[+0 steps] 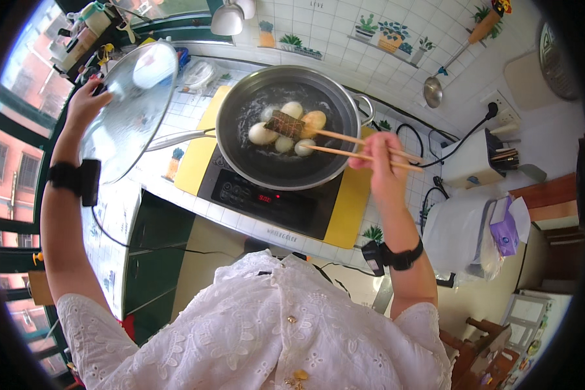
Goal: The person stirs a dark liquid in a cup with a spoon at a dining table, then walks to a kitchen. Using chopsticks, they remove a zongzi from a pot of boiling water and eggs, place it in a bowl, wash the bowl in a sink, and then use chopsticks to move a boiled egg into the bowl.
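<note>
My left hand (pixel 87 101) grips the knob of a glass pot lid (pixel 131 107), which is tilted up on edge left of the pan. Between the fingers of my right hand (pixel 382 158) is a pair of wooden chopsticks (pixel 343 153). Their tips reach into a steel pan (pixel 292 181) of water, close to a leaf-wrapped, string-tied bundle (pixel 286 125). Several eggs lie around that bundle, among them a white egg (pixel 262 133) and a brownish egg (pixel 315 120). Whether the chopsticks pinch anything cannot be told.
Under the pan sits an induction cooktop (pixel 273 200) with a lit red display, on a yellow board (pixel 195 156). The pan's long handle (pixel 180 140) points left. At right are a utensil holder (pixel 468 158), black power cords (pixel 468 135) and a purple tissue pack (pixel 504 225). A ladle (pixel 433 91) hangs on the wall.
</note>
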`<state>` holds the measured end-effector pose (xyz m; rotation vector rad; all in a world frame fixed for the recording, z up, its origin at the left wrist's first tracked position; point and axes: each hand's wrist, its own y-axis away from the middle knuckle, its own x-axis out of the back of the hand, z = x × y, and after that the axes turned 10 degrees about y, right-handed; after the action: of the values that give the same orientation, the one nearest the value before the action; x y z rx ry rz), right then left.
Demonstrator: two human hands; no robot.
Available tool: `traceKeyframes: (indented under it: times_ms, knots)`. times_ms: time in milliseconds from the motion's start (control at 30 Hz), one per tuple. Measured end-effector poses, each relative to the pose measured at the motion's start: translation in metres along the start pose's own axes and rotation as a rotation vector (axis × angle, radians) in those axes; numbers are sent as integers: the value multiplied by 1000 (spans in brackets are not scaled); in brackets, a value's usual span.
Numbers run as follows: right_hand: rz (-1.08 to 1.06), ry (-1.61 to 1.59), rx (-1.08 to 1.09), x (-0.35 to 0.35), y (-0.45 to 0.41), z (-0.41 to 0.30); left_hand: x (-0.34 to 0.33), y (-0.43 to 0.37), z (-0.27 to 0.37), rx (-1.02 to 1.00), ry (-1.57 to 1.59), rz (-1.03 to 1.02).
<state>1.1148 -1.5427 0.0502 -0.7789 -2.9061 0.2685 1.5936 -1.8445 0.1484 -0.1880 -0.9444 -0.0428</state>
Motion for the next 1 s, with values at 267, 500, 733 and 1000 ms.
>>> traceKeyframes:
  times_ms: [267, 500, 733, 1000]
  knots:
    - [-50, 282, 8, -86, -29, 16, 49, -13, -171, 100, -132, 70]
    - [4, 403, 37, -104, -38, 31, 32, -11, -245, -27, -234, 58]
    - [238, 35, -329, -84, -57, 32, -23, 5, -251, 2, -126, -7]
    - [54, 462, -111, -118, -40, 11, -67, 14, -219, -56, -38, -95]
